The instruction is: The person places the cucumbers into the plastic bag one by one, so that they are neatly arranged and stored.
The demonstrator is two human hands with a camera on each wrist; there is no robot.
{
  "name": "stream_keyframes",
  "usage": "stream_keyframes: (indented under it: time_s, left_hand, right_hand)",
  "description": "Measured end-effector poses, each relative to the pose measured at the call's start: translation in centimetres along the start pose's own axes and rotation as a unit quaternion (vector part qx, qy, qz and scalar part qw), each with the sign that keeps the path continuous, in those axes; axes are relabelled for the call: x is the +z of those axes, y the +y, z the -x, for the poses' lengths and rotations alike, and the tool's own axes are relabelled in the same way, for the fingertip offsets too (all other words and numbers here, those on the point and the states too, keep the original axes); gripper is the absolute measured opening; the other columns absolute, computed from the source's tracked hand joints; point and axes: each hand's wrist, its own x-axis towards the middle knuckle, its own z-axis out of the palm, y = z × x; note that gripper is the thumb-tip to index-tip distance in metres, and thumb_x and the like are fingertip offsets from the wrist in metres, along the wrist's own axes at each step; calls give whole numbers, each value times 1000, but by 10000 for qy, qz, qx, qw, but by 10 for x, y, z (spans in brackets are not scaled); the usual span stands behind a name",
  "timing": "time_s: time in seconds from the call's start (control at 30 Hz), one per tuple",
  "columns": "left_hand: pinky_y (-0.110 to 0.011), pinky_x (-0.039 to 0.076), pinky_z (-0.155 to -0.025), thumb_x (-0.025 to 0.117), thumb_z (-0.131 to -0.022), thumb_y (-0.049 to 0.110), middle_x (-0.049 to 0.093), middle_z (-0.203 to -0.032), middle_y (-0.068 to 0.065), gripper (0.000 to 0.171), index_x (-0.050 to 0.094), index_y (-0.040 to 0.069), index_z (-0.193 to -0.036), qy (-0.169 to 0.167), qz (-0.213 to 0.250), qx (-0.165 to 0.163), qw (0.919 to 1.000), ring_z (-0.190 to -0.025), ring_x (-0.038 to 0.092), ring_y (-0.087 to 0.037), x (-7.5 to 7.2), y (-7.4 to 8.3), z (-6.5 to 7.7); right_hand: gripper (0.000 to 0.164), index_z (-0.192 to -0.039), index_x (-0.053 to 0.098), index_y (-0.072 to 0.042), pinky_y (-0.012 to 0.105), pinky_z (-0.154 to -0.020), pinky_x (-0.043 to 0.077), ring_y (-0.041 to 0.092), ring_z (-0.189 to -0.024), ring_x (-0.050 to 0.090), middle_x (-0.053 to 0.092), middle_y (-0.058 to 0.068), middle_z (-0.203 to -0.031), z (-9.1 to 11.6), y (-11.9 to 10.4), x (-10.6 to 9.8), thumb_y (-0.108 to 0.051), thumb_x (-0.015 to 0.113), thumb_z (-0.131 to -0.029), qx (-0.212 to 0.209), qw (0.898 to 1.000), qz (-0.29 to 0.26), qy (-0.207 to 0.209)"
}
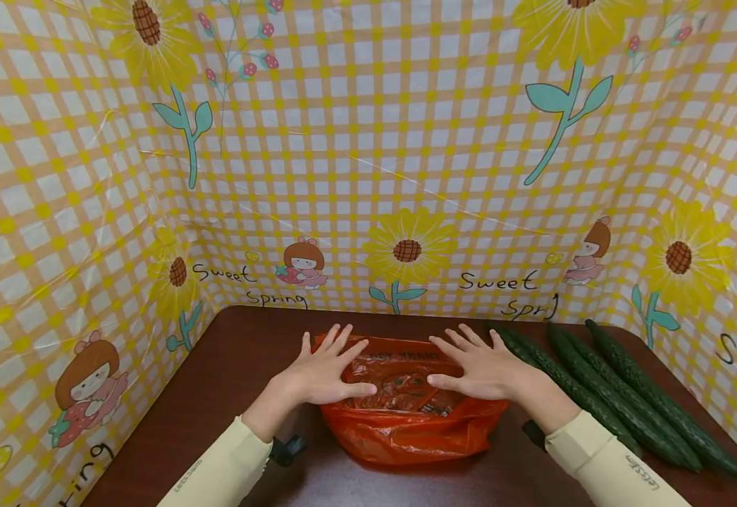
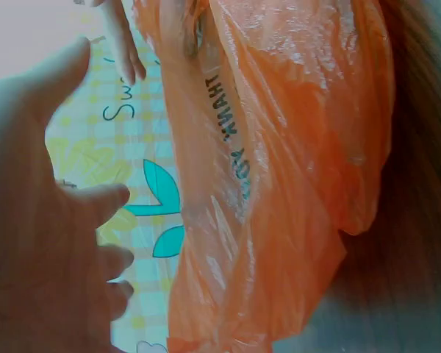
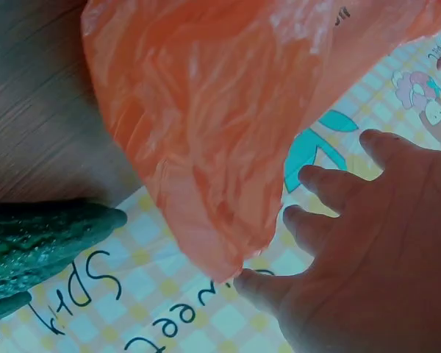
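Note:
A crinkled red-orange plastic bag (image 1: pixel 413 436) with dark printed lettering sits at the middle of the table, its near side puffed up. My left hand (image 1: pixel 320 370) is held over the bag's left side, palm down, fingers spread. Over the right side, my right hand (image 1: pixel 485 370) mirrors it, fingers fanned out and thumb pointing inward. In the left wrist view the bag (image 2: pixel 279 162) stands beside the left hand (image 2: pixel 29 198), with a visible gap. From the right wrist, the right hand's fingertips (image 3: pixel 250 283) appear right at the bag's edge (image 3: pixel 206 147). Neither hand grips anything.
Three long green cucumbers (image 1: pixel 622 394) lie side by side on the right of the dark brown table (image 1: pixel 242 366). Around the table rises a checked yellow and white cloth (image 1: pixel 368 176) with printed sunflowers and girl figures. Dark wrist straps (image 1: pixel 287 449) sit under both cream sleeves.

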Motion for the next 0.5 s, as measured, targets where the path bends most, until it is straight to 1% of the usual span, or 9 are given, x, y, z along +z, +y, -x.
stream_keyframes:
  time_s: [0.03,0.1,0.17,0.23,0.3,0.37,0.4,0.47,0.5]
  left_hand:
    - [-70,-2,-117,45,-90,79,3,-171,-3,88,25,31,-161,164,-23,0,9999,-158,0,-28,1,-2,-1]
    - [-69,6,-118,50,-91,74,15,-169,-6,83,34,28,-159,573,-109,-9,9983,-157,10,-29,3,-6,-1]
    - [-66,18,-117,56,-92,68,33,-164,-8,76,45,25,-153,1081,-200,-12,9939,-153,26,-29,7,-11,0]
    - [-61,31,-113,62,-93,60,51,-151,-7,64,57,21,-144,1665,-237,-23,9858,-143,44,-27,10,-17,2]
    - [-54,40,-106,66,-94,51,62,-137,-4,51,65,19,-133,2209,-275,-39,9749,-129,56,-25,13,-23,5]
    - [-49,45,-98,69,-94,43,67,-126,-2,41,70,17,-125,2643,-230,-62,9641,-117,61,-24,15,-29,6]
    - [-48,46,-96,69,-93,41,68,-123,-1,37,71,16,-122,2793,-198,-90,9600,-114,62,-24,16,-32,7]
    - [-47,47,-94,71,-93,38,66,-122,-2,35,72,16,-119,2928,-112,-178,9559,-113,60,-24,18,-37,8]
    - [-47,47,-93,71,-92,39,64,-124,-3,36,72,16,-120,2916,-51,-223,9563,-115,59,-25,18,-39,8]
  right_hand:
    - [89,-161,26,-27,78,-111,1,43,-154,12,24,16,-166,1,2,0,-81,38,-91,-13,10000,9,85]
    - [87,-160,31,-26,78,-111,7,43,-153,18,29,16,-164,4,4,0,-79,41,-92,-79,9992,44,390]
    - [82,-157,38,-24,77,-109,19,43,-149,29,39,17,-159,9,6,0,-75,44,-93,-165,9964,63,826]
    - [75,-152,47,-20,73,-105,29,42,-142,41,49,16,-152,14,9,1,-69,48,-95,-227,9913,26,1298]
    - [68,-147,54,-17,69,-100,36,40,-134,50,56,15,-144,20,13,0,-64,52,-97,-240,9853,-121,1688]
    - [61,-142,59,-15,67,-97,37,39,-128,54,60,15,-139,26,18,-1,-57,55,-98,-188,9797,-370,1960]
    - [58,-140,60,-14,66,-96,39,40,-126,55,61,16,-137,30,21,-3,-54,57,-99,-166,9770,-511,2064]
    - [53,-138,62,-12,65,-95,41,41,-124,55,61,17,-136,36,28,-6,-48,60,-99,-92,9717,-817,2213]
    - [52,-137,62,-11,65,-94,42,42,-123,55,62,18,-135,39,32,-7,-46,61,-99,-57,9689,-967,2277]
